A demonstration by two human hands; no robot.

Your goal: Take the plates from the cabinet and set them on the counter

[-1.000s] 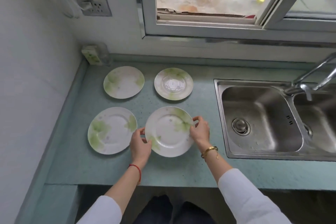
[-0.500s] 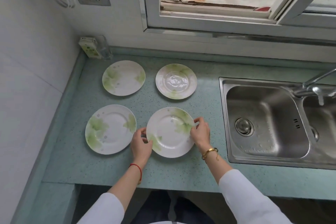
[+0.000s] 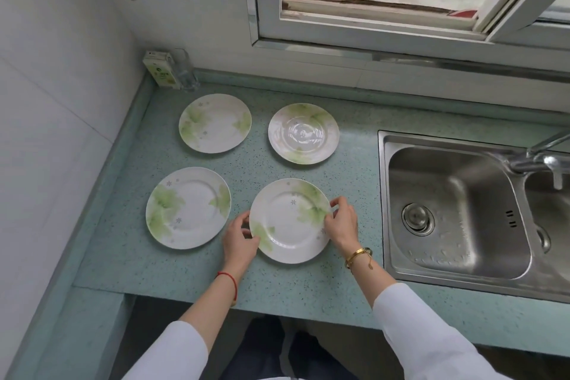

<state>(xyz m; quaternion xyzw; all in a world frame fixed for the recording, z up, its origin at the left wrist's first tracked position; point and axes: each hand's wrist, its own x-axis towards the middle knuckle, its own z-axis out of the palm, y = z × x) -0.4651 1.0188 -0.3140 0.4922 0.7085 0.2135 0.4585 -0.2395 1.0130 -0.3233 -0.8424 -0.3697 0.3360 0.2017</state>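
While the head view looks down on the speckled worktop (image 3: 308, 281), we count four plates in a two-by-two square, all lying flat and apart from one another. They are the upper-left plate (image 3: 215, 123), the upper-right plate (image 3: 303, 133), the lower-left plate (image 3: 188, 207) and the lower-right plate (image 3: 287, 222) at mid-frame. That last one sits directly between the hands. The left hand (image 3: 240, 237) pinches its lower left rim with curled fingers, and the right hand (image 3: 340, 225) pinches its right rim likewise, so neither is nearer than the other. Being round, it has no long axis to mind. We judge that it is down on the worktop and needs only letting go. We see two hands, one sink (image 3: 456, 213) at the right of the frame, and no cabinet.
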